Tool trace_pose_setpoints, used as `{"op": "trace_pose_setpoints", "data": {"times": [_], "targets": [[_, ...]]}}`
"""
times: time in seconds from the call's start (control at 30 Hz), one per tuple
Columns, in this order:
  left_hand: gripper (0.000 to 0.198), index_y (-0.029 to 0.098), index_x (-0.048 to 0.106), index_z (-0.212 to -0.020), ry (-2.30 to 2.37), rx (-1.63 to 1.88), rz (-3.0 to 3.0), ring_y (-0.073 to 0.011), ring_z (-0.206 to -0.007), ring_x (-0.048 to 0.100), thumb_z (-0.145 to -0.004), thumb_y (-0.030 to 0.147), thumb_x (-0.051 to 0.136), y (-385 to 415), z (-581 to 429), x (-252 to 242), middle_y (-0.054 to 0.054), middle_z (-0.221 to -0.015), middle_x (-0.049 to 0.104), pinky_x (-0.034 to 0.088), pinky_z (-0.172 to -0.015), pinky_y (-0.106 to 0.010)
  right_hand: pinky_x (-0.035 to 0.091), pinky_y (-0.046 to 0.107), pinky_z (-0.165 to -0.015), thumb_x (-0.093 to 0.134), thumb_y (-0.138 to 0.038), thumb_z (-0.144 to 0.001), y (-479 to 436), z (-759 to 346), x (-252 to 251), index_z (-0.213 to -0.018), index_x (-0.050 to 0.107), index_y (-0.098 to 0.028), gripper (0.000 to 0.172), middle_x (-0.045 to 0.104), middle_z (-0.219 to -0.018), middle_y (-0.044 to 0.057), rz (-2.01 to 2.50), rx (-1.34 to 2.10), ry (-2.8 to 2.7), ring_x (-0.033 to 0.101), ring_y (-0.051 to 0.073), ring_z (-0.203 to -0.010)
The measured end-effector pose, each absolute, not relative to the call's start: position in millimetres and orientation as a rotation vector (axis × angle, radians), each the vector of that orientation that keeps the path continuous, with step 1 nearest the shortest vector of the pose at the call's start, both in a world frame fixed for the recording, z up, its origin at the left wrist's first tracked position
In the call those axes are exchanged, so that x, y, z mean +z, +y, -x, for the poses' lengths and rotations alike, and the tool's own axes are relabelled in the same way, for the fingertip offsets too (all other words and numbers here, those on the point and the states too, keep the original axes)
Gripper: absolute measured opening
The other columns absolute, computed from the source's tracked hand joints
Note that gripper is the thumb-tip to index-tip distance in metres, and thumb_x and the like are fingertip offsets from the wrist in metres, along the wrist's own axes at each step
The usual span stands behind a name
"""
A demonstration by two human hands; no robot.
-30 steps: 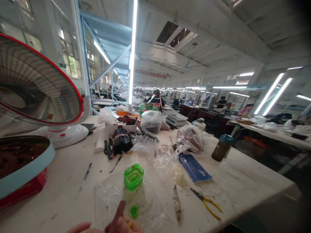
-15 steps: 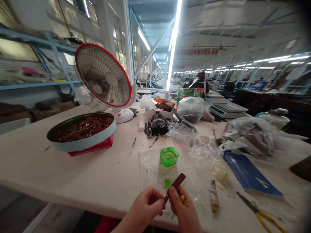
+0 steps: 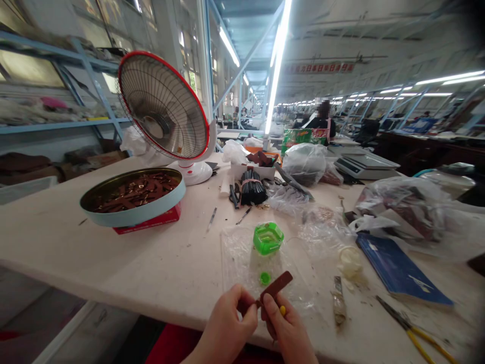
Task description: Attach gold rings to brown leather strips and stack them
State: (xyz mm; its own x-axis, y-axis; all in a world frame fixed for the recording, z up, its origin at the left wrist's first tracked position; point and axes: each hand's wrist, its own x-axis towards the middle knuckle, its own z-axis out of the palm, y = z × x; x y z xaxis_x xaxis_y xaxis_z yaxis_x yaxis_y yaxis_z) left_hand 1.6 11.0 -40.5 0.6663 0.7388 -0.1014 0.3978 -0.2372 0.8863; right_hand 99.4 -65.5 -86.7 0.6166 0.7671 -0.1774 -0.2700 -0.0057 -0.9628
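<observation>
A short brown strip (image 3: 279, 284), apparently leather, slants up and away between my hands near the table's front edge. My right hand (image 3: 286, 326) grips it, thumb on top. A small yellow knob (image 3: 282, 310) pokes out between that hand's fingers, with a thin tip showing below; what tool it belongs to is mostly hidden. Thumb and forefinger of my left hand (image 3: 231, 316) pinch at the strip's near end. Just beyond the strip lie a small green cap (image 3: 264, 278) and a green faceted dish (image 3: 268, 248) on a clear plastic sheet (image 3: 235, 253).
Left stands a round tin (image 3: 132, 216) of brown strips on a red box (image 3: 147, 222), before a red-rimmed fan heater (image 3: 164, 108). Yellow-handled pliers (image 3: 411, 328), a blue book (image 3: 403, 273) and plastic bags (image 3: 409, 207) lie right. Black strips (image 3: 253, 191) stand bundled behind. A person (image 3: 322, 121) is far off.
The camera view has shifted, so the table's things sit slightly further right and higher. The strip leans a little flatter, while both hands stay at it.
</observation>
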Motion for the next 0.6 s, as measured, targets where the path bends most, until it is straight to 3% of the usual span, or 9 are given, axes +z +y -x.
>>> {"op": "trace_pose_setpoints", "data": {"times": [0.27,0.47,0.6], "targets": [[0.01,0.019,0.051,-0.065,0.958,0.425,-1.934,-0.0141,-0.06,0.051,-0.073,0.023,0.047,9.1,5.4,-43.2,0.001,-0.062,0.057,0.036,-0.054,-0.024,0.032,0.023,-0.042,0.069,-0.056,-0.061,-66.0,-92.8,-84.3,-0.071,0.061,-0.018,0.04,0.053,-0.056,-0.002,1.368,0.862,-0.443,0.045,0.014,-0.051],[0.007,0.019,0.047,-0.062,0.918,0.403,-1.76,-0.0129,-0.059,0.05,-0.069,0.02,0.047,10.0,4.7,-48.6,0.002,-0.059,0.053,0.037,-0.054,-0.023,0.018,0.019,-0.034,0.066,-0.059,-0.063,-69.9,-94.3,-82.7,-0.068,0.054,-0.018,0.043,0.036,-0.044,-0.009,1.295,1.025,-0.415,0.025,0.006,-0.036],[0.006,0.018,0.047,-0.063,0.88,0.393,-1.719,-0.0122,-0.058,0.049,-0.069,0.019,0.047,10.4,4.3,-48.3,0.003,-0.059,0.052,0.037,-0.054,-0.022,0.017,0.019,-0.035,0.068,-0.06,-0.063,-74.2,-94.5,-85.2,-0.067,0.053,-0.017,0.045,0.035,-0.043,-0.01,1.288,1.02,-0.412,0.025,0.006,-0.036]]}}
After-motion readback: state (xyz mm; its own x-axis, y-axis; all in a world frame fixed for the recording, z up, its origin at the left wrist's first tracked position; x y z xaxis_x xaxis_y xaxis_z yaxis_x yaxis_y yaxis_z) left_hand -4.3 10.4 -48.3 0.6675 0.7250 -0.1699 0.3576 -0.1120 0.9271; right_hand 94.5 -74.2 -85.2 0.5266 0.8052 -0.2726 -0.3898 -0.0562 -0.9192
